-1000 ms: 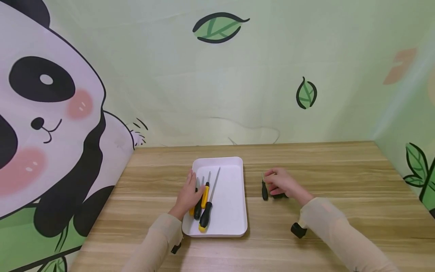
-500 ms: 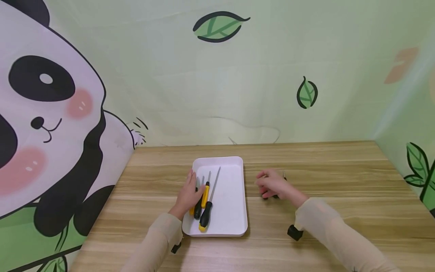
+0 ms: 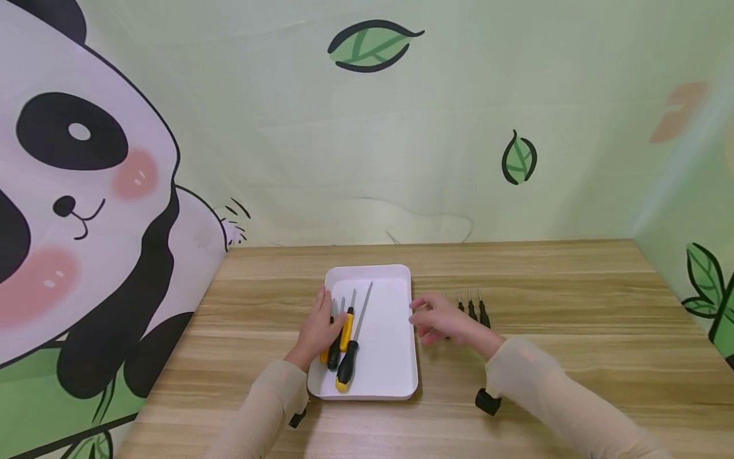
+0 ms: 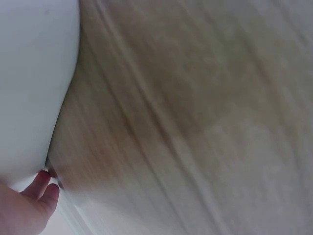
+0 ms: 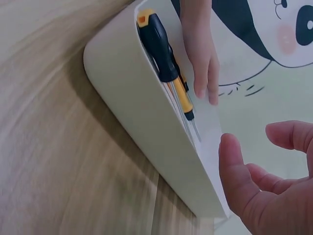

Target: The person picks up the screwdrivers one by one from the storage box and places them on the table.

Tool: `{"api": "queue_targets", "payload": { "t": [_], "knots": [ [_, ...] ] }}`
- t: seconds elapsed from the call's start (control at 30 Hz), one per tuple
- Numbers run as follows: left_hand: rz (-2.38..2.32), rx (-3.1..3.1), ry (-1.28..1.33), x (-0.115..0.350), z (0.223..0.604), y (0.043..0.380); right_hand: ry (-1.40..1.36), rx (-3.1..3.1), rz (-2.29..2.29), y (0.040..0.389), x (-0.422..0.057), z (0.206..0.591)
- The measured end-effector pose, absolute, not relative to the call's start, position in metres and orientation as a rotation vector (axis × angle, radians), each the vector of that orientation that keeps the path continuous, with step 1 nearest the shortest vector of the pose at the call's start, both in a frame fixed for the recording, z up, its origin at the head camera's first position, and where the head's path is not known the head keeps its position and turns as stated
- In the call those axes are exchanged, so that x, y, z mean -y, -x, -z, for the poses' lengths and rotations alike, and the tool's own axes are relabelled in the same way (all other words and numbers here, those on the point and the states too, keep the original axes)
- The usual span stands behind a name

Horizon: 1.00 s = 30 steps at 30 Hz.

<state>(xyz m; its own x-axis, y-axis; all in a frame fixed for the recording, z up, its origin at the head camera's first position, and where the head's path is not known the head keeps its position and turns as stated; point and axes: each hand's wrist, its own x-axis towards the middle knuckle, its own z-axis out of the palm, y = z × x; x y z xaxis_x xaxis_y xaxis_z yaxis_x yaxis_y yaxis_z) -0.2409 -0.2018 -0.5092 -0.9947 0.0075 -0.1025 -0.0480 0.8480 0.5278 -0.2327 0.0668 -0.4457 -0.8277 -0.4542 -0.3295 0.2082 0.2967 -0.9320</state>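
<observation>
At my far left a printed panda [image 3: 115, 233] fills the backdrop [image 3: 275, 166] beside the wooden tabletop [image 3: 252, 287]. Next comes my left sleeve [image 3: 260, 398], pale beige, with a black piece [image 3: 297, 418] at the wrist. My left hand [image 3: 315, 328] rests on the left rim of the white tray [image 3: 390, 347], fingers straight and close together, thumb apart from them and reaching over the inside.

In the tray's left half lie four screwdrivers: a yellow-handled one [image 3: 323, 356] mostly under my hand, a black-handled one [image 3: 334, 356], a yellow one with a black collar [image 3: 346, 333], and a long-shafted black one with a yellow end [image 3: 347, 365], all with their tips towards the backdrop.

My right hand [image 3: 444, 319] is just beside the tray's right rim, thumb and fingers apart and loosely bent; I cannot tell whether a fingertip touches the rim. To its right, small dark screwdrivers [image 3: 472, 310] lie side by side on the tabletop, tips away from me, with another thin tip showing just behind my hand. Last come my right sleeve [image 3: 545, 386] and a printed leafy plant [image 3: 702, 277].
</observation>
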Motion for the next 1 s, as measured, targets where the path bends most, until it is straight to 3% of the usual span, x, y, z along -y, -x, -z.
{"api": "queue_targets", "payload": {
  "t": [1.0],
  "knots": [
    [-0.856, -2.899, 0.078, 0.203, 0.511, 0.244, 0.135, -1.971, 1.506, 0.221, -0.016, 0.461]
  ]
}}
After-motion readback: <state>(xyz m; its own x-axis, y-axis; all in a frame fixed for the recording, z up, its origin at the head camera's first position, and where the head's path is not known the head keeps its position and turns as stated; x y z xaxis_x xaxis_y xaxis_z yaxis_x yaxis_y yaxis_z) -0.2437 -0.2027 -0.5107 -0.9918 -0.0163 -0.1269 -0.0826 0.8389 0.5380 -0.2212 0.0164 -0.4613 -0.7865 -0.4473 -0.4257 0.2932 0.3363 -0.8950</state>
